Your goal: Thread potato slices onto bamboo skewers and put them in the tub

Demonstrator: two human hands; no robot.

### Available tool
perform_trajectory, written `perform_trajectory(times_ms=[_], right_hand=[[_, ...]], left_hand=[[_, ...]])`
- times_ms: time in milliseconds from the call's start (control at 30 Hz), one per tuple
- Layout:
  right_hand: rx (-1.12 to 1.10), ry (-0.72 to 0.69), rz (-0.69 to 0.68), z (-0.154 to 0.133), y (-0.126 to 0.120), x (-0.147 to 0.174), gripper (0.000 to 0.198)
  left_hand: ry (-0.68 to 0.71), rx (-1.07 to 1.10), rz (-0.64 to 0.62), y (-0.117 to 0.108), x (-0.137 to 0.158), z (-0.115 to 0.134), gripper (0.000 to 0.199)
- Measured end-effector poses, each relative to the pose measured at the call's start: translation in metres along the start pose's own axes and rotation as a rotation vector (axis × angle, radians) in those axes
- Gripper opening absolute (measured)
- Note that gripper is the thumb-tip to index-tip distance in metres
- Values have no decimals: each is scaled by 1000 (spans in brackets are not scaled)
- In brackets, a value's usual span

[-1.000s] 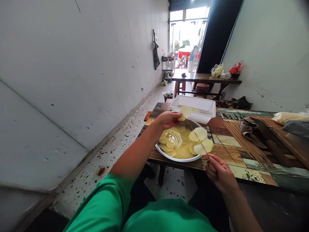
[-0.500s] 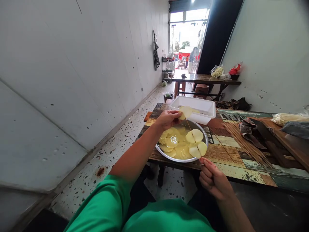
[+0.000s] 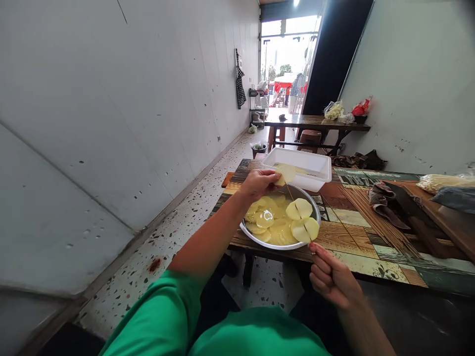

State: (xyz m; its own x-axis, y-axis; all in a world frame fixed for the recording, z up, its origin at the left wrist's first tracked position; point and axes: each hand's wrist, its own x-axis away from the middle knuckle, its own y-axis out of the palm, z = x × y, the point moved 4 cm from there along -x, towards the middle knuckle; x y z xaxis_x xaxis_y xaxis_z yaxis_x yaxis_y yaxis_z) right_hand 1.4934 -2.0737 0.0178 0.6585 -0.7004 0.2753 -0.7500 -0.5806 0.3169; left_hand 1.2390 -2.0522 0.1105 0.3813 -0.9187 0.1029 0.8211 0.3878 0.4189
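Observation:
A thin wooden skewer [image 3: 290, 193] runs slantwise over a metal bowl [image 3: 243, 228]. My right hand [image 3: 336, 277] pinches its lower end. Two pale potato slices, an upper one [image 3: 303, 207] and a lower one [image 3: 312, 228], are threaded on it. At the far end my left hand [image 3: 260, 183] grips another potato slice [image 3: 287, 173] between thumb and fingers, and the skewer meets that slice. Many wet potato slices [image 3: 264, 218] lie in liquid in the bowl.
Behind the bowl stands a white plastic tub [image 3: 326, 170] with some slices inside. To the right lie a bundle of skewers [image 3: 371, 217], a crumpled cloth glove [image 3: 380, 198] and a bagged pale item [image 3: 438, 183]. A farther table [image 3: 297, 119] holds plastic bags.
My right hand has shifted slightly right and down along with the skewer's lower end. The left hand keeps its grip on the far slice almost in place.

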Motion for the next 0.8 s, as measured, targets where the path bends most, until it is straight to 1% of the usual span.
perform_trajectory(times_ms=[67, 133, 200, 300, 333, 367, 400, 500, 533, 567, 600, 700, 733, 800], right_hand=[[-156, 84, -104, -2, 8, 4, 39], [-183, 63, -108, -2, 12, 6, 36], [-127, -15, -55, 1, 12, 6, 36], [48, -221, 122, 3, 7, 8, 37], [89, -278, 169, 2, 6, 9, 37], [98, -300, 186, 0, 6, 11, 36], [76, -277, 164, -1, 7, 12, 35], [-101, -74, -12, -4, 15, 13, 32], [-142, -31, -42, -5, 17, 13, 32], [-157, -31, -32, -8, 18, 13, 33], [-151, -70, 11, -10, 18, 12, 35], [-65, -227, 169, -12, 17, 12, 38], [-43, -257, 197, -11, 18, 11, 39], [-19, -268, 198, -7, 21, 10, 39]], left_hand=[[63, -59, 26, -1, -1, 1, 2], [97, -102, 20, 0, 0, 2, 2], [112, -127, 7, 2, 0, 3, 3], [162, -171, 20, 4, 2, 4, 6], [186, -186, 30, 4, 2, 5, 7], [206, -197, 35, 4, 2, 4, 8], [217, -200, 31, 4, 2, 4, 9], [198, -165, -10, 3, 0, 1, 5], [192, -154, -22, 3, 0, 0, 5], [193, -149, -30, 3, 0, 1, 4], [200, -152, -33, 3, 1, 1, 5], [246, -200, -17, 5, 3, 3, 7], [264, -221, -5, 6, 5, 3, 8], [287, -269, 7, 10, 7, 1, 11]])
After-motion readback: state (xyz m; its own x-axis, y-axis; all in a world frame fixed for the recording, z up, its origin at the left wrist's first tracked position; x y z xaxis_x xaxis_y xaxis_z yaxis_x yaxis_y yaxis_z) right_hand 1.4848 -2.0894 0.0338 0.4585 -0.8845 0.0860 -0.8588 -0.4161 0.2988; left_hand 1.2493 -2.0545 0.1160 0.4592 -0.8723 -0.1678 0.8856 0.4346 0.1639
